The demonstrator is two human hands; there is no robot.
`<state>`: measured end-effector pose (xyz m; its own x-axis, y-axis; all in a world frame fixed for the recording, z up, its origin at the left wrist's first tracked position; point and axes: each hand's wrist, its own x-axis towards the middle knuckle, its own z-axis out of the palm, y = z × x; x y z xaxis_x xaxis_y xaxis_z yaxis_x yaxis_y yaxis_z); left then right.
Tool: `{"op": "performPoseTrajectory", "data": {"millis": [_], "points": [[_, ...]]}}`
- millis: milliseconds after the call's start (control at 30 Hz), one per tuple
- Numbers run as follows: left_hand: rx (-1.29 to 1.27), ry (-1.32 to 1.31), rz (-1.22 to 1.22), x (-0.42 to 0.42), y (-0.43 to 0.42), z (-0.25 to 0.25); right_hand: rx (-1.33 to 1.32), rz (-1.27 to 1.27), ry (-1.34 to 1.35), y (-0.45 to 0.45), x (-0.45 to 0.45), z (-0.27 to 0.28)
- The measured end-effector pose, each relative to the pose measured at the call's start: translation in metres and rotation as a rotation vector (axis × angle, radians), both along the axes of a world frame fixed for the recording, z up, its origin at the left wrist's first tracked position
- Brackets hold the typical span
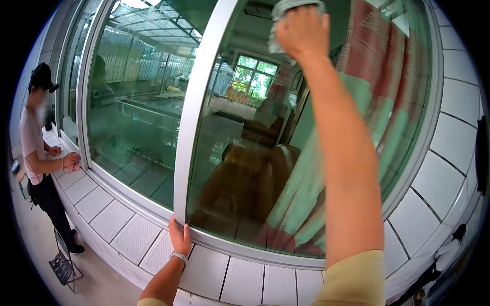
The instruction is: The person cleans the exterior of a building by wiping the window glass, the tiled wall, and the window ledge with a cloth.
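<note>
Grasping crumpled cloth (277,38) against smooth glass (240,168): right hand (304,34); unclenched at straight metal frame (197,102): left hand (178,238).

At one o'clock, one grey-white cloth (276,42) is counted; at seven, one watch (179,257); at eight, one folding stool (62,267).

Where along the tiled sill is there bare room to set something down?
Bare sill tiles run between the left hand and the other person's pink cloth, and again from there to the right sleeve. Crowded spots: the foot of the frame post, by the left hand, and around the other person's hands.
</note>
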<state>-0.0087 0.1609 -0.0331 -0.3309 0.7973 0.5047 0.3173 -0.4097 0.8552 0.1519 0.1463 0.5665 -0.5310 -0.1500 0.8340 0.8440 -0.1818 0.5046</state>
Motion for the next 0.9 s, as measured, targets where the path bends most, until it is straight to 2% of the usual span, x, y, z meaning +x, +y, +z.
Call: {"op": "performPoseTrajectory", "data": {"millis": [33,67,133,167,300,367,500,533,600,633,767,900], "points": [[-0.007,-0.003,-0.005,0.0,0.001,-0.002,0.002,-0.068,0.064,-0.011,0.02,0.013],[-0.001,0.006,-0.005,0.0,0.002,-0.004,0.013,-0.298,0.133,-0.025,0.036,0.029],[0.001,0.004,0.011,0.001,0.004,-0.007,0.176,-0.342,0.159,-0.043,0.089,0.049],[-0.003,0.014,0.016,0.001,0.006,-0.011,0.078,-0.374,0.308,-0.06,0.109,0.056],[-0.008,0.043,0.027,0.0,0.007,-0.012,0.137,-0.388,0.461,-0.105,0.214,0.058],[0.03,0.063,0.028,-0.001,0.013,-0.021,0.258,-0.354,0.436,-0.12,0.262,0.049],[0.003,0.087,0.038,0.001,0.013,-0.022,0.262,-0.258,0.422,-0.147,0.333,0.019],[0.007,0.066,0.038,0.001,0.013,-0.021,0.263,-0.272,0.438,-0.152,0.341,0.01],[0.01,0.056,0.029,0.001,0.014,-0.021,0.218,-0.204,0.148,-0.159,0.351,-0.006],[0.025,0.052,0.024,0.0,0.015,-0.022,0.21,-0.202,0.133,-0.162,0.348,-0.016],[-0.005,0.038,0.031,0.001,0.016,-0.023,0.168,-0.226,0.228,-0.165,0.337,-0.043],[-0.017,0.026,0.016,0.002,0.011,-0.017,0.26,-0.242,0.275,-0.153,0.325,-0.033]]}}
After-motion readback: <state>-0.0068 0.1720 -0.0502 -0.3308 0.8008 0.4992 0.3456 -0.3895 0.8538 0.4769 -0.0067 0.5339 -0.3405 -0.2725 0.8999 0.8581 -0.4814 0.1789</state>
